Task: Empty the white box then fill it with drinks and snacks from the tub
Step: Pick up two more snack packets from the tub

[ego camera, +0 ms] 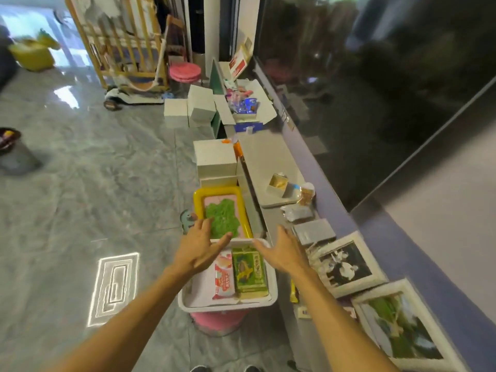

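Over the far end of the white tub (pixel 272 287), both of your hands are spread wide with nothing in them: the left hand (pixel 200 248) hangs above the tub's far left corner, the right hand (pixel 281 251) above its far right corner, fingers splayed and clear of the contents. Inside the tub lie a green carton (pixel 248 272) on the right side and a pink-and-white snack packet (pixel 223 277) just to its left, the two touching or nearly so; the left part of the tub floor looks bare. The tub itself sits on a pink stool (pixel 218 322).

Beyond the tub, further along the worktop (pixel 264 159), stands the open white box (pixel 264 108), well apart from the tub and with colourful packets inside it. So it looks not yet emptied, and that probably has to come first.

If you are reaching for the tub, take it by the rim at both far corners or both long sides, evenly, so that it does not tip off the stool; the stool top seems narrower than the tub. If you are picking items instead, take the green carton by its long edges with one hand and the packet with the other, lifting straight up. Mind the yellow tray (pixel 197 200) just beyond the tub and the framed pictures (pixel 349 261) to the tub's right.
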### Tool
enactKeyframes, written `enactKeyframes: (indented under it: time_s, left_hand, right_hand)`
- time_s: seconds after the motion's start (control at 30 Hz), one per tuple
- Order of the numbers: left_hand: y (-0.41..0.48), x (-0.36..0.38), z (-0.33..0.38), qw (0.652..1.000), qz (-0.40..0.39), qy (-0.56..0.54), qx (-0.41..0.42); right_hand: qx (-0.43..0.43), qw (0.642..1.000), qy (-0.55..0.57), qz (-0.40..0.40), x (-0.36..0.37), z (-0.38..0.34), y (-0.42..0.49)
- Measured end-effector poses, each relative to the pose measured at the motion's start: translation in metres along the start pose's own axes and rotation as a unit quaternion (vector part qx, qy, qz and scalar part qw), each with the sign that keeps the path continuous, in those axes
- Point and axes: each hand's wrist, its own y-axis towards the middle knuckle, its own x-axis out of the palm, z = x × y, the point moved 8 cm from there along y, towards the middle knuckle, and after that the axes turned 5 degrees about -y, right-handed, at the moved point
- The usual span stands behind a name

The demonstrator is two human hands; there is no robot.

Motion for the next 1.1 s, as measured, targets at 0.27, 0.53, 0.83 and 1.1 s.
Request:
enactKeyframes:
  time_s: [0.27,0.53,0.83,1.1]
  left_hand:
    - [0.059,0.212,-0.172,0.99,-0.016,0.011,-0.141]
    - [0.09,0.337,-0.251,0.981,-0.006,0.033,-0.189]
    - [0.089,0.322,-0.271,0.985,0.034,-0.038,-0.165]
    - [0.07,0.281,-0.259,0.983,0.057,-0.023,-0.171]
  right_hand:
    - [0.04,0.995,0.026,-0.083,0.233,0.087,0.119]
    - [0.073,0.995,-0.064,-0.004,0.348,0.157,0.173]
    - [0.144,0.983,-0.102,0.054,0.379,0.146,0.171]
    - [0.137,0.985,-0.101,0.009,0.342,0.119,0.165]
